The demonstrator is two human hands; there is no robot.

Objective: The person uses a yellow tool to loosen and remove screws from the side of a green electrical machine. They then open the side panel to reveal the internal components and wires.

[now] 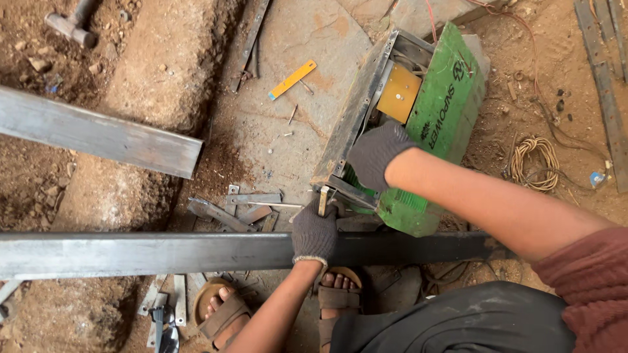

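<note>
Head camera view, looking straight down: a small flat metal strip (323,200) stands upright at the near corner of a rusty metal frame (353,111), just above a long dark steel bar (163,253) that crosses the whole picture from left to right. The left hand (314,233), in a dark knit glove, has its fingers closed around the lower end of that strip and rests on the bar's top edge, which looks like a way to steady the piece against the frame's corner. The right hand (376,154), gloved the same way, lies palm down on the frame's long rail with its fingers curled over the edge; it seems to press the frame still, though whether it grips the rail or only bears on it I cannot tell. The frame leans against a green machine box (445,104) with a yellow panel showing inside, and the box appears to serve as a prop for it. Short offcuts of flat steel (242,209) lie scattered on the stone slab (288,46) just left of the hands, near enough to pick from. Below the bar two sandalled feet (281,301) are planted either side of the left forearm. Farther out, a second steel bar (98,134) slants across the dirt at the left, a yellow ruler (292,80) lies on the slab, a hammer (72,26) rests in the top left corner, and a coil of wire (533,163) sits on the ground at the right.
</note>
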